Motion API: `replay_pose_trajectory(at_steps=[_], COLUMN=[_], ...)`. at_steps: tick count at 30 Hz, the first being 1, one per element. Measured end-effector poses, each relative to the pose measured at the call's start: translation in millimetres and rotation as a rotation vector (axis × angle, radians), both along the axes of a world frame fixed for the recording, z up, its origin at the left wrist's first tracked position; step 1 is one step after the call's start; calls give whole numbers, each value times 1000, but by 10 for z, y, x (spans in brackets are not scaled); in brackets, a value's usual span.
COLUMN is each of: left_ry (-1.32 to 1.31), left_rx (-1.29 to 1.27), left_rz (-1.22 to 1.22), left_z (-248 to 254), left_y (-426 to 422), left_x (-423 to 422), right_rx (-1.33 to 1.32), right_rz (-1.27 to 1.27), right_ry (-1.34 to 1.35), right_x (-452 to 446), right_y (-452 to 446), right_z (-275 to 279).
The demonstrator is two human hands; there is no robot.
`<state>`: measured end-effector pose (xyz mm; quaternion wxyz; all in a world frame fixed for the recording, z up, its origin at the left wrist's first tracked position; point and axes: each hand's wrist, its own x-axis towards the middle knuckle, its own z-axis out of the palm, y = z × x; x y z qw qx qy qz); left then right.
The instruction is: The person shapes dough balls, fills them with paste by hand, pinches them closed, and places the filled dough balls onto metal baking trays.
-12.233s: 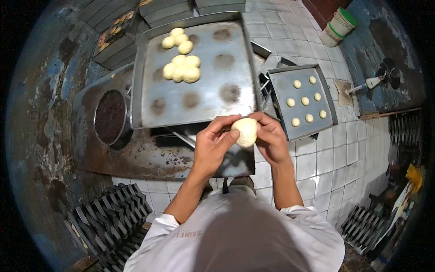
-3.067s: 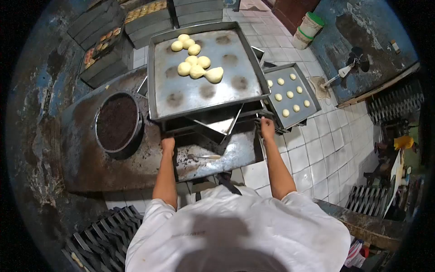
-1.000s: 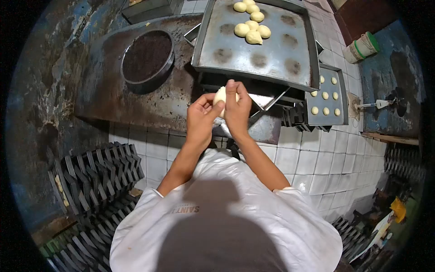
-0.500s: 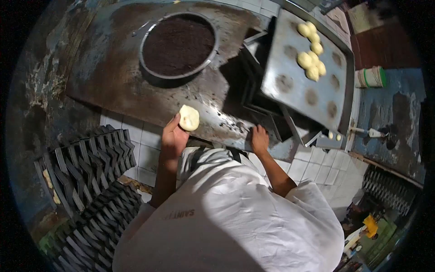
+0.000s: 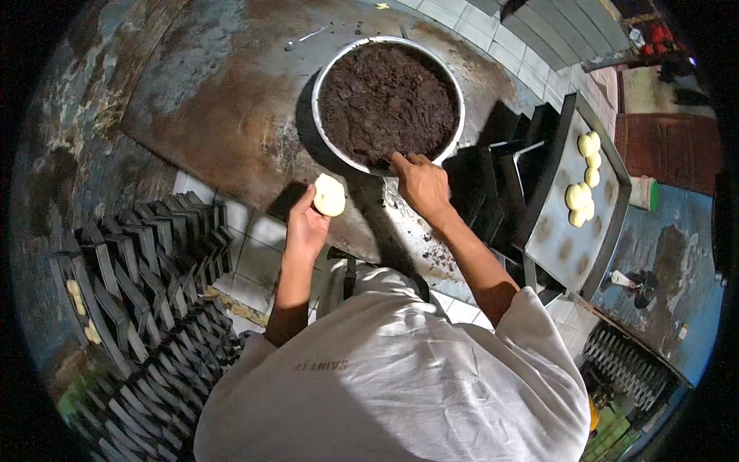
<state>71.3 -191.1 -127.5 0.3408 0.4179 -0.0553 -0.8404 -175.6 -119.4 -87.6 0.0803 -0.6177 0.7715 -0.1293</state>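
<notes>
My left hand [image 5: 308, 227] holds a flattened round of pale dough [image 5: 329, 195] upright between thumb and fingers, in front of the table's near edge. At the near rim of a large metal bowl [image 5: 317, 115], my right hand [image 5: 422, 186] has its fingers curled over the edge. Dark brown crumbly filling [image 5: 387, 100] fills the bowl. The fingertips lie against the filling, so whether they also pinch some of it is hidden.
Stacked baking trays stand at the right; the top tray [image 5: 566, 223] carries several pale dough balls [image 5: 576, 196]. A spoon [image 5: 306, 37] lies beyond the bowl. Dark crumbs [image 5: 439, 258] dot the table [image 5: 208, 123] near my right forearm. Metal pans [image 5: 146, 269] are stacked at lower left.
My right hand has gone from the table's near edge up to the bowl's rim. The bowl sits closer to me, farther from the spoon. The left hand still holds the dough. The view has shifted.
</notes>
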Motion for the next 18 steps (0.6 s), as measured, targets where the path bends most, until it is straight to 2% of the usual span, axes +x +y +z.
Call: replay_pose_trajectory(at_steps=[1, 4, 5, 7, 8, 9, 11, 13, 15, 18], left_ry=[0, -42, -36, -30, 9, 50, -4, 53, 181, 362], left_rx=[-3, 0, -4, -15, 4, 21, -39, -52, 20, 81], left_rz=[15, 43, 54, 62, 56, 48, -24, -72, -118, -194], left_z=[-5, -50, -41, 5, 107, 175, 159, 315, 409, 486], left_y=[-9, 6, 10, 49, 65, 92, 212, 388, 613, 1093], left_x=[23, 99, 91, 71, 26, -38, -199, -416, -627, -939], right_rx=[-3, 344, 341, 220, 75, 62, 193, 213, 96, -127], right_rz=[15, 35, 41, 65, 66, 61, -44, -72, -166, -263], right_ry=[0, -76, -75, -386, -522, -519, -1155, -1345, -1416, -1396], right_x=[-27, -104, -164, -285, -323, -367, -401, -355, -231, -112], right_y=[-60, -204, -225, -174, -110, -19, 257, 625, 1040, 1587], right_z=[-84, -113, -136, -209, -213, -208, -166, 170, 228, -61])
